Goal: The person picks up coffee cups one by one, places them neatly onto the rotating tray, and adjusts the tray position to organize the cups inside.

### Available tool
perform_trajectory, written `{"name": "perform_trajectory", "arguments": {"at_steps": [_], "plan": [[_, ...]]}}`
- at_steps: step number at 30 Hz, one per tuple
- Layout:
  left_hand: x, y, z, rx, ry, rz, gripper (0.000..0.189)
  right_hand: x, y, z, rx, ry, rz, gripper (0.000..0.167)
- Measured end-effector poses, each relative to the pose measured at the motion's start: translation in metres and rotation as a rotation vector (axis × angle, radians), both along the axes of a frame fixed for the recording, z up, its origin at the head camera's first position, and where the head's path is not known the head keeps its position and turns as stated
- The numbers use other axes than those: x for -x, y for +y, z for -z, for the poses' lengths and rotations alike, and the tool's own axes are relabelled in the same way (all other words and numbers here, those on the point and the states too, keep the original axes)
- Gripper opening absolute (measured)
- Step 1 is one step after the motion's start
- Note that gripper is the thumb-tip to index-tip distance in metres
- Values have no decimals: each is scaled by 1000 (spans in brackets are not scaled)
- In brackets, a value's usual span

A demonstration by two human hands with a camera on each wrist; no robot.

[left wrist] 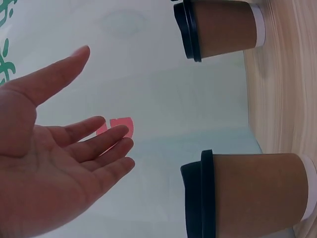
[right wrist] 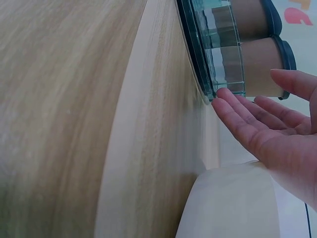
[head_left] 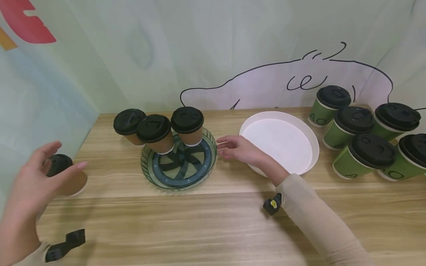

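Observation:
My left hand (head_left: 34, 181) is raised at the left, fingers spread and holding nothing. A brown paper cup with a black lid (head_left: 74, 184) stands just beyond it, partly hidden by the hand. In the left wrist view the palm (left wrist: 54, 173) is apart from the brown cups. My right hand (head_left: 237, 149) is beside the right rim of a round, clear green tray (head_left: 181, 181), fingers extended. Its fingertips (right wrist: 223, 94) are at the tray's wall; whether they touch it I cannot tell. Two brown cups, one in front (head_left: 156, 138) and one behind (head_left: 188, 127), stand in the tray.
Another brown cup (head_left: 129, 123) stands on the wooden table (head_left: 186, 225), left of the tray's back edge. A round white tray (head_left: 279, 142) lies under and behind the right forearm. Several green cups with black lids (head_left: 352, 129) crowd the right side. A printed cloth hangs behind.

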State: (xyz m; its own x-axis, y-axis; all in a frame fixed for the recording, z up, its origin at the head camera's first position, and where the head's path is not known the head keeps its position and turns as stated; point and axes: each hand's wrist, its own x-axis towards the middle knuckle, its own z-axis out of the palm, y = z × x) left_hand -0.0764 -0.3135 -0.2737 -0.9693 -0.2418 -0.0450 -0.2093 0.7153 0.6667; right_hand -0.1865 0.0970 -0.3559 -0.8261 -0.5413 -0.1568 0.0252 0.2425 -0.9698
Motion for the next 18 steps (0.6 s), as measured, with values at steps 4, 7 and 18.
{"name": "perform_trajectory", "arguments": {"at_steps": [4,7,18], "plan": [[-2,-6,2,26,24,-11,89,0,1,-1,-10,2,5,45],[-3,-10,3,54,38,-17,89,0,1,-2,-18,2,18,43],[-4,-28,14,123,78,-67,84,-2,0,-3,6,-3,10,44]]}}
